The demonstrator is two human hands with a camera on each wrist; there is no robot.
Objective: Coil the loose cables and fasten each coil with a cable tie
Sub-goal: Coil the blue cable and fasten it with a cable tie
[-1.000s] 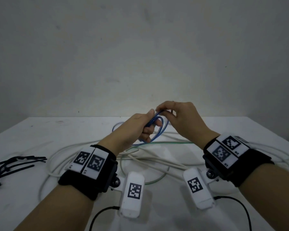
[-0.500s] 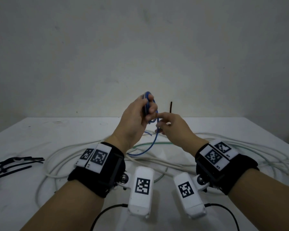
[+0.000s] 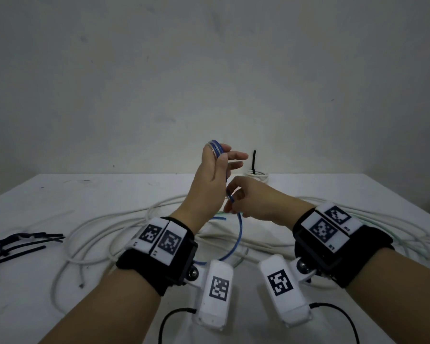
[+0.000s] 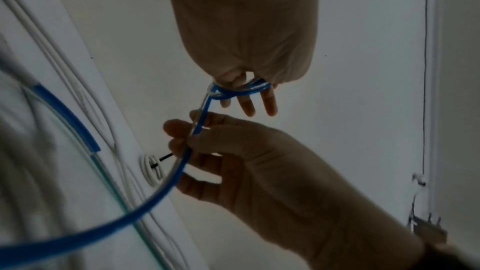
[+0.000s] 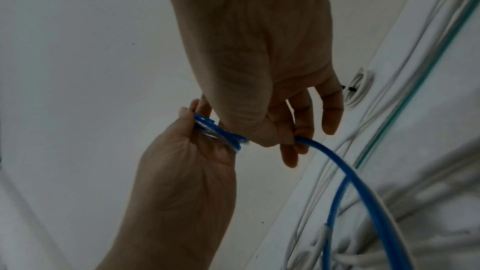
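Blue cable (image 3: pixel 238 234) is wound in several turns around the fingers of the left hand (image 3: pixel 210 180), which is raised above the desk (image 3: pixel 60 194) with its fingers straight. From those turns the cable runs down to the right hand (image 3: pixel 253 202), just below and to the right, whose thumb and fingers pinch it; the slack then curves down toward the near edge. Loose white cables (image 3: pixel 104 229) sprawl across the desk beneath both hands. Black cable ties (image 3: pixel 15 244) lie at the left. A tied white coil (image 3: pixel 257 175) sits at the far side.
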